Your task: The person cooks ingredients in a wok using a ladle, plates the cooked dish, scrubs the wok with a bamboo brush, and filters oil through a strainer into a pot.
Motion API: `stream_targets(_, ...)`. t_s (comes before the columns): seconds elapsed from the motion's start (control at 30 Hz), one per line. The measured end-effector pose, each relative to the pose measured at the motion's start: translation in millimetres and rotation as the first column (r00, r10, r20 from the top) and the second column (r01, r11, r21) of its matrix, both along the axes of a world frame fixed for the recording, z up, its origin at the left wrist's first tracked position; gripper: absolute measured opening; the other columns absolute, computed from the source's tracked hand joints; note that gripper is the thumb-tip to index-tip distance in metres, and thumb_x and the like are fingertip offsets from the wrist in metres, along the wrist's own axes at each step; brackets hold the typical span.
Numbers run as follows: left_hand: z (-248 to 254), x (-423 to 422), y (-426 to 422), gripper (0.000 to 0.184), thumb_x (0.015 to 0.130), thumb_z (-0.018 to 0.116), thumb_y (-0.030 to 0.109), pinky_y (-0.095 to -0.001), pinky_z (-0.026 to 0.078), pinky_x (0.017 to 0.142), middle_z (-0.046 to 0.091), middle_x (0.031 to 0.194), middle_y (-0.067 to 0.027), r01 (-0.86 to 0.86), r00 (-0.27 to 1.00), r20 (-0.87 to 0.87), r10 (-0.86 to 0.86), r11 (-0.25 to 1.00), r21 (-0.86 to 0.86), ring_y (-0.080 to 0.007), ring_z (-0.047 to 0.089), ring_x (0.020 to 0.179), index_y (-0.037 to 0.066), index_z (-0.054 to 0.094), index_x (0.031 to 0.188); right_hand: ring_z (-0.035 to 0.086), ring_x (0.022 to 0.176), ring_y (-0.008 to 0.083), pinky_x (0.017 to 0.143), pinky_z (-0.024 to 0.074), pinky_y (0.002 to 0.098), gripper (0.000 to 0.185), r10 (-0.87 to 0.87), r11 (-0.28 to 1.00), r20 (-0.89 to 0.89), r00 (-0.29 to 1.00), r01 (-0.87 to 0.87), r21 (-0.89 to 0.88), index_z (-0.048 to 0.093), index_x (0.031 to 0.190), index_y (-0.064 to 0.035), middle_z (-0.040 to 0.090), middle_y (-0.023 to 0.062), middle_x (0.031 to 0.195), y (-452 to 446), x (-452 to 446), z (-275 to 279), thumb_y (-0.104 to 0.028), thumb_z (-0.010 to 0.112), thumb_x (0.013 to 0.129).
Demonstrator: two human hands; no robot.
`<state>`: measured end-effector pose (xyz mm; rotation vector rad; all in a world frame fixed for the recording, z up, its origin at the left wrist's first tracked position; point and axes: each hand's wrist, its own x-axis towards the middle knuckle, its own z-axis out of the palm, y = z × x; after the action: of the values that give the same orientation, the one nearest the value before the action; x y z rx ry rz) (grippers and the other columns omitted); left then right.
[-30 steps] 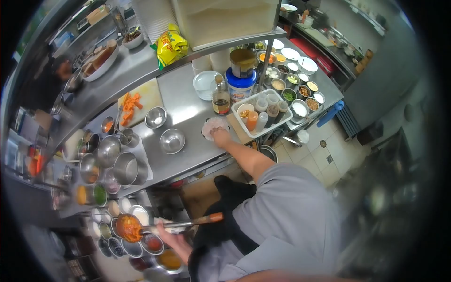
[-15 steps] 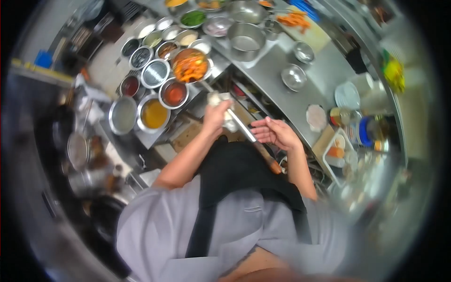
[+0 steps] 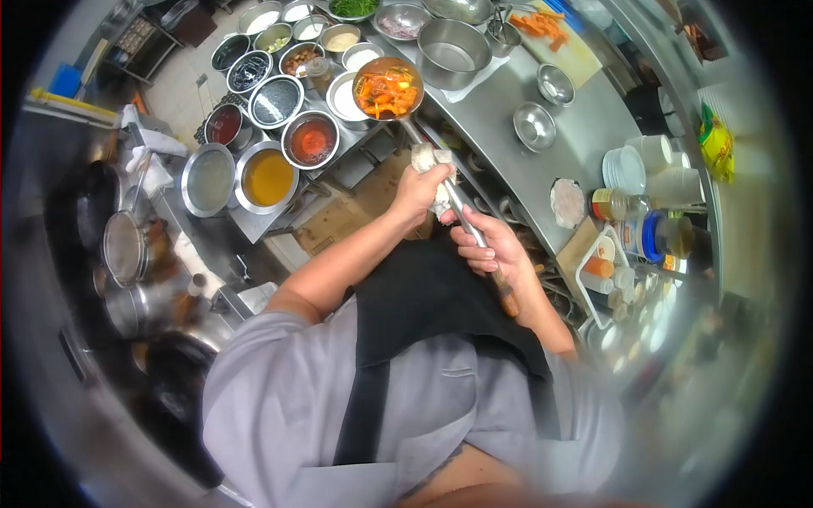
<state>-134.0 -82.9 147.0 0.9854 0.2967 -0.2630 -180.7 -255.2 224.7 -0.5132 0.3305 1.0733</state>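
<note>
A long-handled ladle (image 3: 412,129) slants across the view, its bowl up and full of orange pieces of food (image 3: 388,91) in sauce. My left hand (image 3: 419,193) is closed around the upper handle with a folded whitish cloth (image 3: 442,199). Lower down, the fingers of my right hand (image 3: 487,241) wrap the metal shaft. The wooden end of the handle (image 3: 507,303) sticks out below that hand. Just left of the ladle's bowl stand a white-filled bowl (image 3: 345,100) and a pot of red liquid (image 3: 309,140).
Several metal containers surround a pot of yellow liquid (image 3: 269,179) at the left. A deep steel pot (image 3: 454,52) stands on the steel counter (image 3: 495,123), near two small metal bowls (image 3: 534,127). Farther right are stacked plates (image 3: 624,172) and jars (image 3: 608,204). Pans line the left edge.
The ladle with its food has moved right and slightly up, away from the containers. My right hand, open beside the handle before, has closed on it. My left hand moved along with the ladle.
</note>
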Motion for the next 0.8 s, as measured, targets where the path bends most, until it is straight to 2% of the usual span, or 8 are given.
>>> stream_targets(0.1, -1, 1, -4, 0.021, 0.088, 0.067, 0.021, -0.0265, 0.046, 0.062, 0.062, 0.084, -0.0007, 0.085, 0.996, -0.016, -0.085, 0.996, 0.002, -0.0096, 0.058, 0.073, 0.004, 0.063, 0.101, 0.036, 0.039, 0.0026, 0.028, 0.0324, 0.0185, 0.034, -0.044, 0.997, 0.03, 0.999, 0.046, -0.064, 0.05, 0.118, -0.0003, 0.044, -0.001, 0.067, -2, -6, 7, -0.031, 0.042, 0.105)
stream_targets(0.23, -10, 3, -7, 0.031, 0.096, 0.063, 0.038, -0.0268, 0.049, 0.067, 0.063, 0.09, -0.0005, 0.293, 0.956, -0.033, -0.293, 0.956, -0.013, -0.0087, 0.059, 0.077, 0.008, 0.06, 0.101, 0.034, 0.039, 0.0022, 0.028, 0.0308, 0.0184, 0.031, -0.124, 0.975, 0.066, 0.99, 0.134, -0.18, 0.051, 0.116, -0.0009, 0.042, -0.0021, 0.064, -11, -19, 11, -0.029, 0.044, 0.105)
stream_targets(0.27, -15, 1, -5, 0.042, 0.096, 0.061, 0.044, -0.0275, 0.05, 0.07, 0.062, 0.096, -0.0016, 0.333, 0.942, -0.025, -0.334, 0.942, -0.044, -0.0098, 0.06, 0.08, 0.005, 0.059, 0.112, 0.034, 0.039, 0.0022, 0.028, 0.0308, 0.0184, 0.031, -0.149, 0.97, 0.069, 0.986, 0.159, -0.186, 0.051, 0.116, -0.0009, 0.042, -0.0021, 0.064, -14, -22, 10, -0.029, 0.044, 0.105)
stream_targets(0.43, -29, -7, 12, 0.034, 0.093, 0.068, 0.033, -0.028, 0.05, 0.068, 0.063, 0.096, -0.0002, 0.491, 0.868, -0.121, -0.482, 0.869, 0.057, -0.0096, 0.06, 0.081, 0.007, 0.06, 0.113, 0.034, 0.039, 0.002, 0.028, 0.0293, 0.0186, 0.028, -0.218, 0.945, 0.092, 0.972, 0.233, -0.23, 0.052, 0.114, -0.0012, 0.042, -0.0017, 0.063, -30, -31, 11, -0.027, 0.045, 0.104)
stream_targets(0.5, -47, -11, 23, 0.032, 0.091, 0.071, 0.029, -0.0283, 0.051, 0.066, 0.064, 0.095, -0.0008, 0.519, 0.848, -0.133, -0.512, 0.855, 0.019, -0.0102, 0.061, 0.08, 0.006, 0.061, 0.111, 0.034, 0.039, 0.002, 0.028, 0.0295, 0.0186, 0.028, -0.258, 0.933, 0.089, 0.962, 0.272, -0.237, 0.052, 0.114, -0.001, 0.042, -0.0016, 0.063, -36, -35, 7, -0.027, 0.046, 0.104)
stream_targets(0.57, -64, -14, 32, 0.03, 0.089, 0.072, 0.026, -0.0289, 0.051, 0.064, 0.065, 0.093, -0.0017, 0.478, 0.866, -0.186, -0.465, 0.878, 0.031, -0.0115, 0.063, 0.078, 0.006, 0.062, 0.109, 0.034, 0.04, 0.0021, 0.028, 0.0296, 0.0187, 0.028, -0.293, 0.922, 0.084, 0.952, 0.305, -0.24, 0.052, 0.114, -0.0009, 0.042, -0.0015, 0.064, -41, -38, 7, -0.026, 0.046, 0.104)
stream_targets(0.6, -71, -13, 40, 0.035, 0.089, 0.072, 0.021, -0.0306, 0.053, 0.067, 0.065, 0.097, -0.0051, 0.491, 0.852, -0.224, -0.473, 0.871, 0.029, -0.0152, 0.064, 0.08, 0.003, 0.059, 0.115, 0.035, 0.04, 0.0021, 0.028, 0.0297, 0.0187, 0.028, -0.307, 0.916, 0.081, 0.948, 0.317, -0.245, 0.052, 0.114, -0.0009, 0.042, -0.0015, 0.064, -45, -38, 9, -0.026, 0.046, 0.104)
stream_targets(0.8, -97, -9, 67, 0.036, 0.085, 0.075, 0.02, -0.0329, 0.052, 0.066, 0.066, 0.094, -0.0066, 0.397, 0.874, -0.325, -0.361, 0.916, 0.051, -0.0179, 0.065, 0.077, 0.003, 0.059, 0.113, 0.035, 0.04, 0.0022, 0.028, 0.0292, 0.0187, 0.027, -0.386, 0.883, 0.098, 0.917, 0.398, -0.249, 0.052, 0.113, -0.0012, 0.041, -0.0016, 0.063, -64, -46, 13, -0.026, 0.047, 0.103)
